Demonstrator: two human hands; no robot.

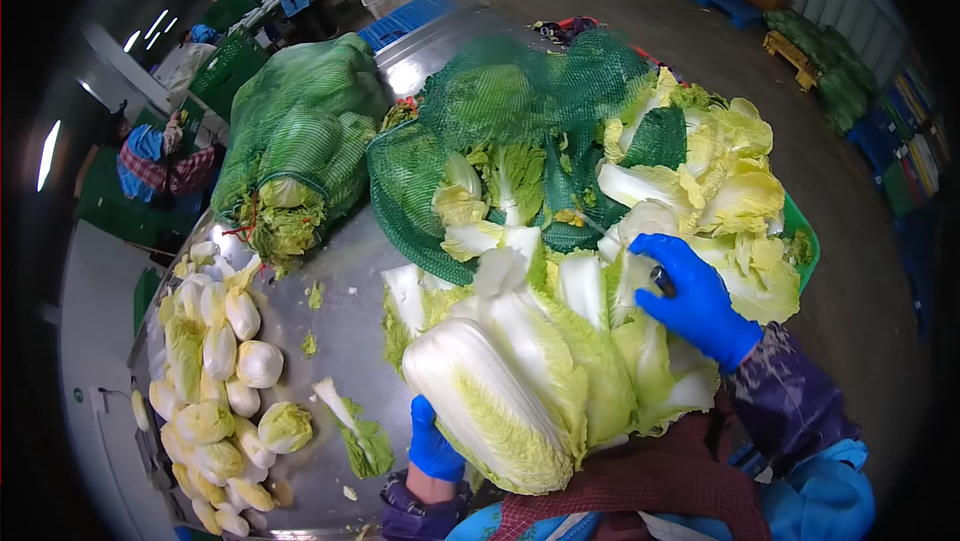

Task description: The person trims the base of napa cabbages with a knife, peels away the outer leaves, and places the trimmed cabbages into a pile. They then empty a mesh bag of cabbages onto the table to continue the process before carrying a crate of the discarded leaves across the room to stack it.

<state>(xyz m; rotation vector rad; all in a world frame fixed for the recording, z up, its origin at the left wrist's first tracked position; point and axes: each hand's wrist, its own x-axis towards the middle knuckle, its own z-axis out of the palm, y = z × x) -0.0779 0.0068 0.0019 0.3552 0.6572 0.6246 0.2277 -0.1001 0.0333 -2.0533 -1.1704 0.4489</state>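
My left hand [434, 441], in a blue glove, is closed against the lower left side of a large napa cabbage [490, 396], its fingers partly hidden behind it. Loose pale outer leaves [590, 341] spread to the right of that cabbage. My right hand [690, 296], also blue-gloved, is above these leaves, its fingers curled round a small dark object with a metallic end that I cannot make out. Beyond the hands lies an open green mesh bag [410, 191] with cabbage inside.
A full green mesh sack [310, 121] stands on the metal table [335, 316]. Small trimmed cabbages [220, 351] are piled at the left. Discarded leaves [735, 181] heap over a green crate [805, 241] at the right. People [150, 161] work in the background.
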